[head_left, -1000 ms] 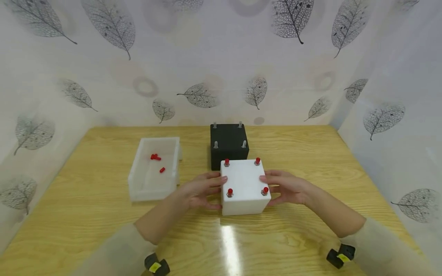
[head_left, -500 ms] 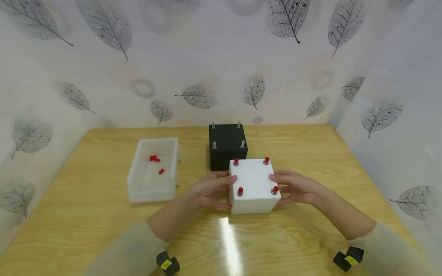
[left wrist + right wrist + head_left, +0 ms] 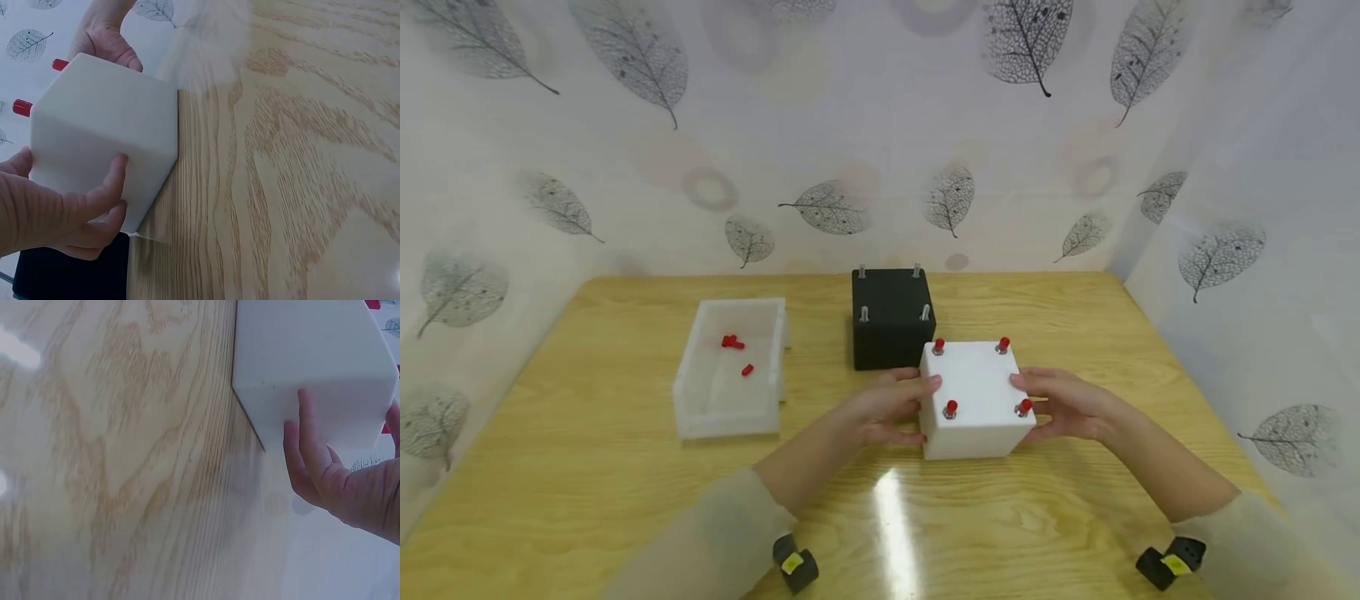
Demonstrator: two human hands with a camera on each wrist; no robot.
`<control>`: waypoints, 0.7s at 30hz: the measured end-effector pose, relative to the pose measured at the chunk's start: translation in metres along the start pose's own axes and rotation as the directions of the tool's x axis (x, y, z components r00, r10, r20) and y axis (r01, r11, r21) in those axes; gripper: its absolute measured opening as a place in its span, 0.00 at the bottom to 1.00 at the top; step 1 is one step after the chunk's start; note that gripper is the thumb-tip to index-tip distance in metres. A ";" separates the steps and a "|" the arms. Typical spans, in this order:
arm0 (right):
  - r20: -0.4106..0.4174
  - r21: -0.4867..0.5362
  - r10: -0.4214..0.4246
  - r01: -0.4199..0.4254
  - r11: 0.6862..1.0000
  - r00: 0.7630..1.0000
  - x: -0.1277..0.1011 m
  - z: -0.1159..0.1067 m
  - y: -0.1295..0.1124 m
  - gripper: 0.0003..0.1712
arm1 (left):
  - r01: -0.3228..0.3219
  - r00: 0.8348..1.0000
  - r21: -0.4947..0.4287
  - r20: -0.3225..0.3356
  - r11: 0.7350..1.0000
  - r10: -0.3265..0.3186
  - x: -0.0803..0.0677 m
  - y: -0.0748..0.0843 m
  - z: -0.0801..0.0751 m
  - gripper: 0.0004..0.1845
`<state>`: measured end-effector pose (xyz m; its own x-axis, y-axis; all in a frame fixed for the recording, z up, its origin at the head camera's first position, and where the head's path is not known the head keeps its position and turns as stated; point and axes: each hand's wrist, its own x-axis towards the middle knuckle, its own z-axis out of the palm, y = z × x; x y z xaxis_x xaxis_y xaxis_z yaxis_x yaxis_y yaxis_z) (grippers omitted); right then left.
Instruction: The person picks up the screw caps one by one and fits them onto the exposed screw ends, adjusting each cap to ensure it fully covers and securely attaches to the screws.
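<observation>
A white block (image 3: 973, 379) stands right of centre in the head view, with red caps (image 3: 952, 406) on the metal posts at its top corners. My left hand (image 3: 887, 408) grips its left side, thumb over the top edge. On the opposite side my right hand (image 3: 1071, 404) holds it the same way, fingers against the side wall. In the left wrist view the block's lower edge is right at the wooden tabletop (image 3: 281, 156). Behind it and to the left sits a black block (image 3: 891, 321) with bare metal posts on top.
A translucent white tray (image 3: 730, 425) stands on the left of the table, with several small red caps (image 3: 747, 370) lying in it. A curtain with a leaf print (image 3: 831, 207) hangs behind the table and along both sides.
Both hands have moved the white block to the right, away from in front of the black block. The black block and the tray have stayed where they were.
</observation>
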<state>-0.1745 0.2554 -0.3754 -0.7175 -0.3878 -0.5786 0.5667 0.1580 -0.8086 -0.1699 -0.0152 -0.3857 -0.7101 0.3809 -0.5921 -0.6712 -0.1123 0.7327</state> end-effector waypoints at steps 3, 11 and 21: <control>-0.011 -0.008 -0.014 0.014 1.000 1.000 -0.003 -0.005 0.002 0.43 | -0.008 1.000 0.018 -0.016 1.000 0.008 0.003 -0.001 0.005 0.39; -0.047 -0.035 -0.014 0.013 0.999 0.999 -0.013 -0.020 0.005 0.45 | -0.024 1.000 0.065 -0.019 0.998 0.025 0.012 -0.004 0.022 0.39; -0.056 -0.022 -0.012 0.011 1.000 0.998 -0.019 -0.039 0.008 0.40 | -0.060 0.998 0.073 -0.032 0.996 0.063 0.022 -0.008 0.040 0.39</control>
<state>-0.1719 0.2991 -0.3750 -0.7457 -0.3381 -0.5741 0.5501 0.1735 -0.8168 -0.1723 0.0305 -0.3913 -0.7572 0.3433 -0.5557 -0.6101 -0.0679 0.7894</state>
